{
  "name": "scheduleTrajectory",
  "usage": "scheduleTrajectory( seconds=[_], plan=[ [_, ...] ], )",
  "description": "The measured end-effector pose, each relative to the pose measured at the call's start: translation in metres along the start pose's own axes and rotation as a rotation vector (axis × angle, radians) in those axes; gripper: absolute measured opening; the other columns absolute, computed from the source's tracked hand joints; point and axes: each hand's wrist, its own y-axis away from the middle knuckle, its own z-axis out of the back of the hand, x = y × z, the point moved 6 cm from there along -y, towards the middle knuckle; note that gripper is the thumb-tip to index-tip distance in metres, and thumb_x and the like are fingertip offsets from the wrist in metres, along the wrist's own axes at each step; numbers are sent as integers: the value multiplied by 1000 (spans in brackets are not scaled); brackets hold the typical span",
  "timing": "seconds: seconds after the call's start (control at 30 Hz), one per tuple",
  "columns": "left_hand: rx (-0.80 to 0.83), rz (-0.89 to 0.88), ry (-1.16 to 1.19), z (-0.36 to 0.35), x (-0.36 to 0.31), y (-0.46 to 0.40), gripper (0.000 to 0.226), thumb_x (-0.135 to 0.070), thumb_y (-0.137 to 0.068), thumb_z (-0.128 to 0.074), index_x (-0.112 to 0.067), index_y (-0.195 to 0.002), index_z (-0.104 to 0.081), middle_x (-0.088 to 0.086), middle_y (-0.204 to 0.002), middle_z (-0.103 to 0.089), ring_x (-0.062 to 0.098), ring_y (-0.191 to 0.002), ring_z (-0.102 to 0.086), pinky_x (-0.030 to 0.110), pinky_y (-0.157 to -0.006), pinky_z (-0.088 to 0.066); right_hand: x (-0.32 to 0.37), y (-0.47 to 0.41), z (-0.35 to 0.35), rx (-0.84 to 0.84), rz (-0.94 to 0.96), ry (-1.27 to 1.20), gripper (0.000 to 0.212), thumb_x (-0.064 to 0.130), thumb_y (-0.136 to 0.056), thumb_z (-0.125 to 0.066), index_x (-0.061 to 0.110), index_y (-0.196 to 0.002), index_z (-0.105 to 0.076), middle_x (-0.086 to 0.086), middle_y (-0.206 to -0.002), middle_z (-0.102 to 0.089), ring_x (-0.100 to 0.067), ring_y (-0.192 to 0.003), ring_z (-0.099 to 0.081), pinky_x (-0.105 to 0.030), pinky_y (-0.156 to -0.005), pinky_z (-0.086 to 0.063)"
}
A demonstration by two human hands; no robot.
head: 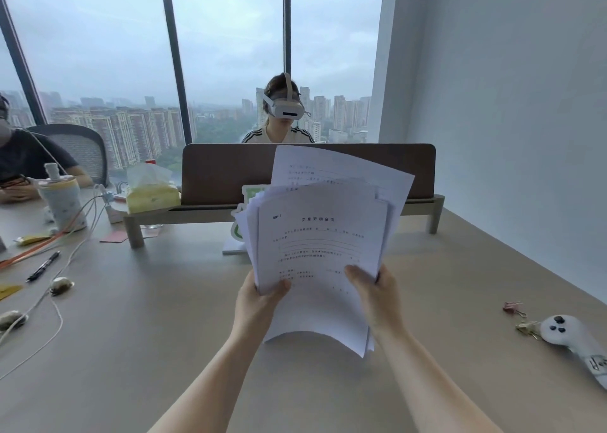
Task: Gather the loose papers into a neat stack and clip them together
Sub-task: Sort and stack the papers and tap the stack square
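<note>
Both of my hands hold a bundle of white printed papers (320,242) upright above the table, the sheets fanned and uneven at the top. My left hand (259,301) grips the lower left edge, thumb on the front sheet. My right hand (377,294) grips the lower right edge, thumb also on the front. One sheet sticks up higher behind the others. A pink binder clip (512,308) lies on the table at the right, and a gold binder clip (527,328) lies just beyond it, both apart from my hands.
A white controller (571,335) lies at the right edge. A brown divider on a shelf (230,173) stands behind the papers; a person with a headset sits beyond it. At the left are a tissue pack (152,193), cables, a black pen (42,266), a covered bottle (62,202) and another person.
</note>
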Motion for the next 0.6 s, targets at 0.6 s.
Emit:
scheduleTrajectory(
  seconds=[0.6],
  plan=[
    [-57,-453,-737,45,-134,-44,19,-42,-73,-72,-24,-70,-68,-5,-54,-56,21,-57,-48,31,-56,-42,51,-45,66,-199,210,13,27,4,-76,-76,27,-87,-70,16,-73,-69,-8,-70,-61,-27,-67,-46]
  ],
)
